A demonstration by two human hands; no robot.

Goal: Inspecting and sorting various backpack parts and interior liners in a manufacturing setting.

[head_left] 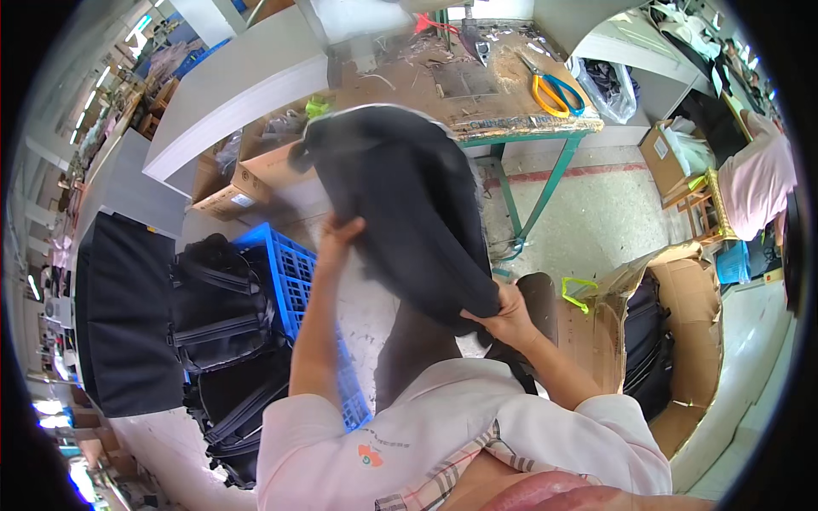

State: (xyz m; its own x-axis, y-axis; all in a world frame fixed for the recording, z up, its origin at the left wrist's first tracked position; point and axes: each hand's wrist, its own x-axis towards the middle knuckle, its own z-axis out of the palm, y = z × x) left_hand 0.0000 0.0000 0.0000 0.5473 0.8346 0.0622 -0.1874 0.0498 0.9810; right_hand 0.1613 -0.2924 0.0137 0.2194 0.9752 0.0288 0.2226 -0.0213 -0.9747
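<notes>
- Black fabric backpack [400, 204] hangs in the air before you, between your chest and the cluttered wooden worktable [477, 94].
- Your left hand [339, 232] is closed on the bag's left edge, fingers tucked behind the cloth.
- Your right hand [504, 317] is clenched on its lower right corner.
- Down to your left, a blue plastic crate [290, 264] stands against a pile of black bags [221, 324].
- At your right, an open brown cardboard carton [690, 341] holds more dark bags.
- Orange-handled scissors [555, 88] lie on the worktable.
</notes>
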